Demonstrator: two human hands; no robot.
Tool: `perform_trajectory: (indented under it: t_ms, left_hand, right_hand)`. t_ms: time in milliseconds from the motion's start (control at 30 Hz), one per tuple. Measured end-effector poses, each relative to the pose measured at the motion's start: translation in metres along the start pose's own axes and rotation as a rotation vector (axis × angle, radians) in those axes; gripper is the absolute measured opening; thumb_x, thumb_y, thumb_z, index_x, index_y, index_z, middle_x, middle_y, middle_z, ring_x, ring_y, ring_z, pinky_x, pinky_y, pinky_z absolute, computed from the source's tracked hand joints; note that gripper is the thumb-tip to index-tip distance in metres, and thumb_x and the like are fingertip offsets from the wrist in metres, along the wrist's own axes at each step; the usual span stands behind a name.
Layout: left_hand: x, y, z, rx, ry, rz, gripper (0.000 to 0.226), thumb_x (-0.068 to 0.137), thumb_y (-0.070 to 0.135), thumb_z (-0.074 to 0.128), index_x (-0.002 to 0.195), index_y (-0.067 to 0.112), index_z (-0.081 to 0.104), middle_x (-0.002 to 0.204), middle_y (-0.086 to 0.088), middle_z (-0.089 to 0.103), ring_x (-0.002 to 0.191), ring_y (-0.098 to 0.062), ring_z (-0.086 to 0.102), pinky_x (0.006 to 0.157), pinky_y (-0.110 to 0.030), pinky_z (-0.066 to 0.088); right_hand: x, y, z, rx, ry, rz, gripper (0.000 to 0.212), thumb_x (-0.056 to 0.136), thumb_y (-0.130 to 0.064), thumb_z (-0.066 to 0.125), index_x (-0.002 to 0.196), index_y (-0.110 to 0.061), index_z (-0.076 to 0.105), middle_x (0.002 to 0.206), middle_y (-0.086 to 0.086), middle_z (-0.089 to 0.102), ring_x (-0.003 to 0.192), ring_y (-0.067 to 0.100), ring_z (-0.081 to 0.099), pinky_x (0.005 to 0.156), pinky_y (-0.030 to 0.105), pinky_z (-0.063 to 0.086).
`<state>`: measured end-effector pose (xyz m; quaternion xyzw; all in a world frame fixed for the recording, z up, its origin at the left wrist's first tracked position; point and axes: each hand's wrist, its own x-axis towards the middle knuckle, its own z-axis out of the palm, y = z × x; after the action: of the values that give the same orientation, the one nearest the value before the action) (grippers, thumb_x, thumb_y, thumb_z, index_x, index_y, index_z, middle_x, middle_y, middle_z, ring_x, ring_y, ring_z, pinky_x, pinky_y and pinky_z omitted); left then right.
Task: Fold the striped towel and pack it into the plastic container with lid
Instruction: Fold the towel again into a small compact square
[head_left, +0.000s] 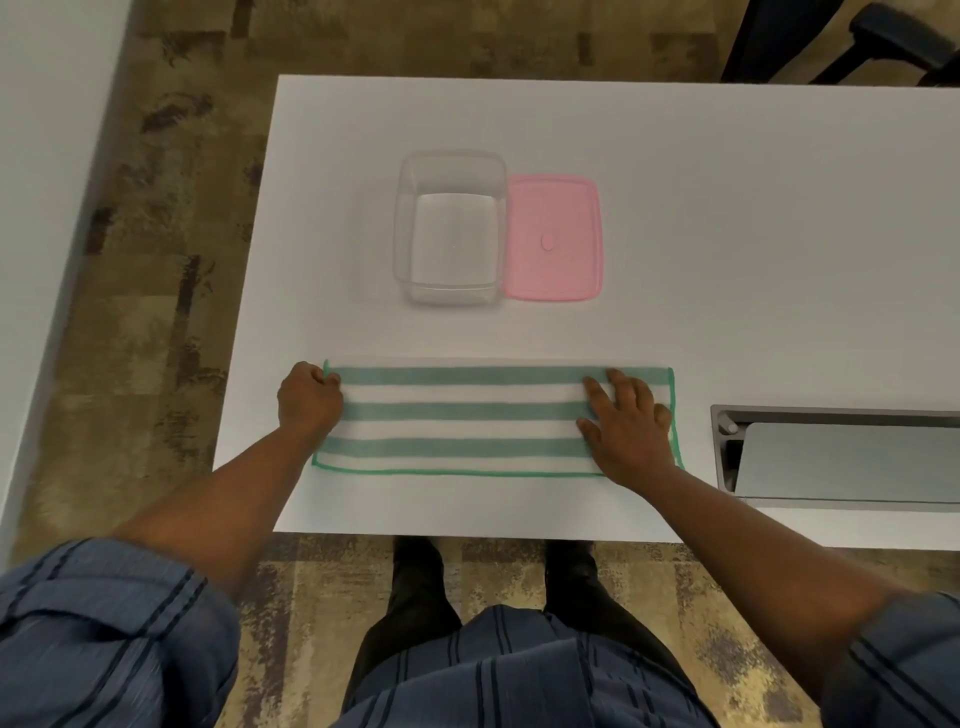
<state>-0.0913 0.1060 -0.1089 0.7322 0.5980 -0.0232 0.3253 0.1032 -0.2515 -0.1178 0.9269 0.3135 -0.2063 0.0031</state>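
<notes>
A green-and-white striped towel (462, 421) lies as a long flat band near the front edge of the white table (727, 234). My left hand (309, 397) is closed on the towel's left end, pinching its far-left corner. My right hand (626, 421) rests flat, fingers spread, on the towel's right end. Behind the towel stands an empty clear plastic container (451, 228), lid off. Its pink lid (553, 238) lies flat on the table, touching the container's right side.
A metal cable hatch (841, 454) with a raised grey flap is set into the table to the right of the towel. A dark office chair (883, 41) stands beyond the far right corner. Patterned carpet surrounds the table; a pale wall runs along the left.
</notes>
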Motion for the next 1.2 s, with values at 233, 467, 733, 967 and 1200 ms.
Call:
perform_trajectory:
  t_ms: [233, 467, 733, 967, 1200]
  left_hand:
    - [-0.011, 0.012, 0.005, 0.056, -0.028, -0.118, 0.066, 0.089, 0.053, 0.06, 0.133, 0.006, 0.045, 0.132, -0.02, 0.052, 0.119, -0.045, 0.053, 0.1, -0.05, 0.044]
    - [-0.007, 0.016, -0.007, -0.104, -0.183, -0.206, 0.065, 0.079, 0.034, 0.08, 0.125, 0.002, 0.048, 0.115, -0.011, 0.059, 0.101, -0.031, 0.059, 0.084, -0.04, 0.049]
    - [-0.043, 0.088, -0.03, -0.231, -0.618, -0.043, 0.038, 0.084, 0.013, 0.072, 0.117, 0.001, 0.058, 0.103, -0.026, 0.066, 0.082, -0.029, 0.062, 0.067, -0.039, 0.053]
    - [-0.127, 0.174, 0.013, -0.306, -0.868, 0.185, 0.028, 0.084, 0.022, 0.077, 0.095, 0.012, 0.053, 0.079, -0.008, 0.068, 0.07, -0.022, 0.061, 0.062, -0.033, 0.053]
    - [-0.146, 0.19, 0.074, -0.318, -0.696, 0.471, 0.009, 0.087, 0.012, 0.065, 0.095, 0.017, 0.064, 0.085, -0.004, 0.069, 0.07, -0.011, 0.064, 0.069, -0.027, 0.052]
  right_hand:
    - [0.0, -0.06, -0.004, 0.457, 0.086, -0.221, 0.043, 0.099, -0.012, 0.048, 0.141, -0.007, 0.052, 0.141, 0.015, 0.055, 0.127, 0.034, 0.051, 0.105, 0.043, 0.04]
    - [0.019, -0.099, -0.008, 0.967, -0.121, -0.053, 0.04, 0.1, -0.004, 0.049, 0.139, -0.009, 0.054, 0.132, 0.004, 0.062, 0.106, 0.013, 0.06, 0.093, 0.018, 0.043]
    - [0.034, -0.098, -0.034, 1.394, -0.362, 0.234, 0.015, 0.095, -0.008, 0.058, 0.106, -0.017, 0.065, 0.104, 0.006, 0.066, 0.093, 0.024, 0.062, 0.079, 0.034, 0.05]
    - [0.022, -0.063, -0.067, 1.767, -0.553, 0.214, 0.064, 0.086, -0.073, 0.05, 0.117, -0.02, 0.066, 0.106, 0.004, 0.073, 0.094, 0.025, 0.071, 0.085, 0.044, 0.054]
    - [0.013, -0.004, -0.066, 1.797, -0.476, 0.221, 0.044, 0.097, -0.023, 0.064, 0.136, -0.004, 0.057, 0.126, 0.026, 0.064, 0.115, 0.042, 0.063, 0.108, 0.056, 0.045]
